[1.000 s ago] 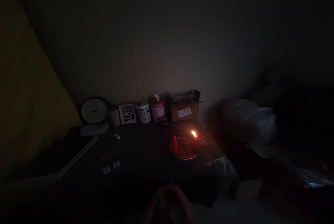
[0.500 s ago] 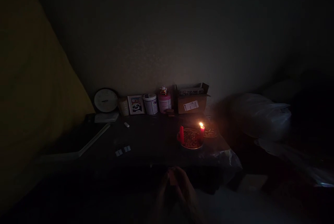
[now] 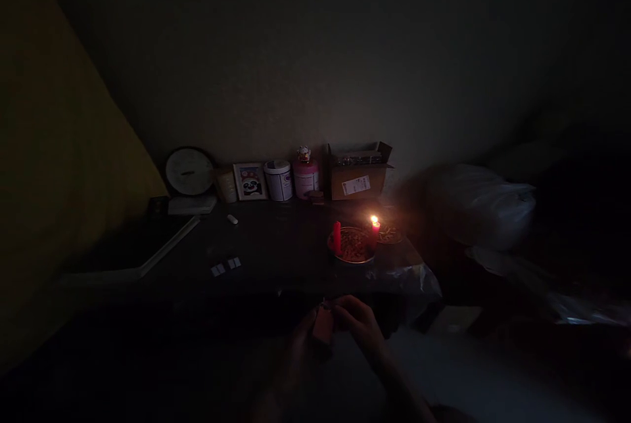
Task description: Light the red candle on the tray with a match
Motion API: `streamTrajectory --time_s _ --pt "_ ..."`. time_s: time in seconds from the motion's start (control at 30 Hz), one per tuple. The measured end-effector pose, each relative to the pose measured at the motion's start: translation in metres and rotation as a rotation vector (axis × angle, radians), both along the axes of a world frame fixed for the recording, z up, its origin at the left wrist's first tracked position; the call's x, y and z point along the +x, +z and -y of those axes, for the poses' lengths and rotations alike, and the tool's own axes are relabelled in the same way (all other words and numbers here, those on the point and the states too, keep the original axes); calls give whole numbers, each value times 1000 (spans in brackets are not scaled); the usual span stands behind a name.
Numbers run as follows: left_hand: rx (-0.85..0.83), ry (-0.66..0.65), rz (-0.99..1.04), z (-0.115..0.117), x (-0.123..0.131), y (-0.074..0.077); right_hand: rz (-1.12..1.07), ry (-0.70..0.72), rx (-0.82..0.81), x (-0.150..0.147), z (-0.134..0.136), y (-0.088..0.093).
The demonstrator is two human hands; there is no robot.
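Observation:
In dim light, both hands meet in front of the table's near edge. My left hand [image 3: 302, 337] is closed round a small, reddish, block-shaped thing [image 3: 323, 326]; its kind is too dark to tell. My right hand [image 3: 359, 319] has its fingertips pinched at the top of this thing, where a small pale bit shows. Beyond them on the table stands a round tin [image 3: 351, 261] filled with dark, grainy stuff. An unlit red candle [image 3: 337, 238] stands upright at its left side and a lit red candle [image 3: 375, 228] at its right.
A dark table [image 3: 276, 245] bears a small white cylinder [image 3: 233, 219] and pale small pieces [image 3: 227, 267]. Along the wall stand a clock [image 3: 188, 172], a panda picture [image 3: 250, 181], a white canister [image 3: 279, 181], a pink-lidded canister [image 3: 306, 181] and an open carton [image 3: 369, 183]. Plastic bags [image 3: 483, 206] lie right.
The view has shifted, so the table things sit slightly higher and further left. My hands have parted a little, and the reddish block between them shows more clearly.

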State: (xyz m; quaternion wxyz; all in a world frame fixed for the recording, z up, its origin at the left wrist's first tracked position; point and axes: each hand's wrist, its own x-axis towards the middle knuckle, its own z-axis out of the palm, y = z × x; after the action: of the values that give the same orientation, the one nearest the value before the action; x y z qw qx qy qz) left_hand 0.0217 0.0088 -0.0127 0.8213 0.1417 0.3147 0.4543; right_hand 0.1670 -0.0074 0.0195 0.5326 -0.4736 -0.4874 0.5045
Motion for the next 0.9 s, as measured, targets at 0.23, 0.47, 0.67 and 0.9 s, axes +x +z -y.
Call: streamTrajectory --time_s 0.23,0.47,0.67,0.9 --pt "-15 -40 -5 1 2 -9 6 -22 -22 1 -1 -3" --pt "30 -23 14 10 -6 -1 259 36 141 7 -1 -11" --pt "24 -85 119 10 0 15 682 110 379 13 -2 -13" --pt "31 -46 -87 17 -3 18 863 164 434 15 -2 -12"
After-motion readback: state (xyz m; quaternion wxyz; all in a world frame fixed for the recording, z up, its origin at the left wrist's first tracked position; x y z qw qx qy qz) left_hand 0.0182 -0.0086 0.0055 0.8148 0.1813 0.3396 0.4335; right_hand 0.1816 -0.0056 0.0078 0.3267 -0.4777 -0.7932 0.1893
